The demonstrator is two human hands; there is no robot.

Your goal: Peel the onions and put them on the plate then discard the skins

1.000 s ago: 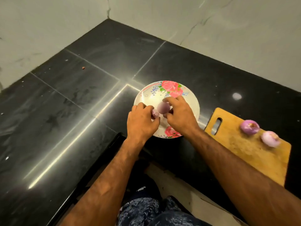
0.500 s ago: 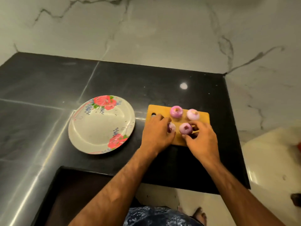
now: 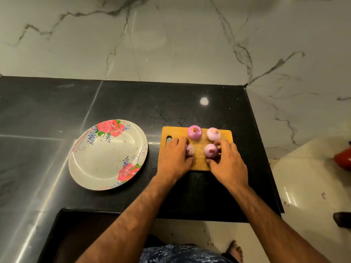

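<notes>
Four onions sit on a wooden cutting board (image 3: 199, 160) on a black stone counter (image 3: 133, 103). The near-right onion (image 3: 211, 150) is cupped by the right hand (image 3: 228, 164), whose fingers curl loosely around its right side while the thumb presses the board just in front of it; the grasp looks partly closed, touching the onion rather than lifting it. The left hand (image 3: 175, 158) curls over the near-left onion (image 3: 189, 149), fingers arched across its top and thumb tip on the board, hiding most of it. Two more onions, one pink (image 3: 194, 132) and one paler (image 3: 213, 133), stand untouched along the board's far edge, close together but apart. A flowered plate (image 3: 98, 168) lies bare to the left of the board, just beside it with a narrow strip of counter between. Open counter stretches behind the board to the marble wall (image 3: 171, 44). The counter's right edge runs close past the board, dropping to a pale floor (image 3: 303, 177); its front edge lies just below the wrists.
</notes>
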